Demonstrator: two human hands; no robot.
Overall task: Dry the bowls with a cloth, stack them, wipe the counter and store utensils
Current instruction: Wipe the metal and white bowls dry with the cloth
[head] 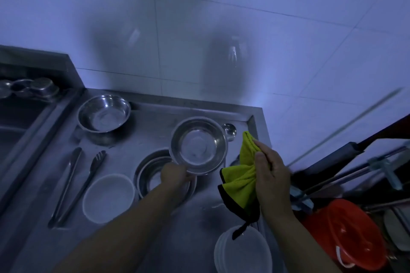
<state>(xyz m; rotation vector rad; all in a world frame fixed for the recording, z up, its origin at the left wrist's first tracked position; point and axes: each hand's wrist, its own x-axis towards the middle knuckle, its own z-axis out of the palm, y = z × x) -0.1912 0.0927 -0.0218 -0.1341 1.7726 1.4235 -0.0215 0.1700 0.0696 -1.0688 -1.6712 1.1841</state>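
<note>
Currently, left hand [174,173] grips the steel bowl [198,145] by its near rim, mid-frame above the stacked bowls [153,175]. Right hand [269,169] fingers clutch the green cloth [240,178]. Risk: one-point rim hold; a wet bowl could slip onto the bench [124,153].

Left forearm extends toward 1 o'clock, its hand [175,173] curled closed at the wrist's end, knuckles up. Right forearm rises from 5 o'clock toward 11 o'clock; right hand [269,167] pinches, fingers straight, thumb folded inward.
</note>
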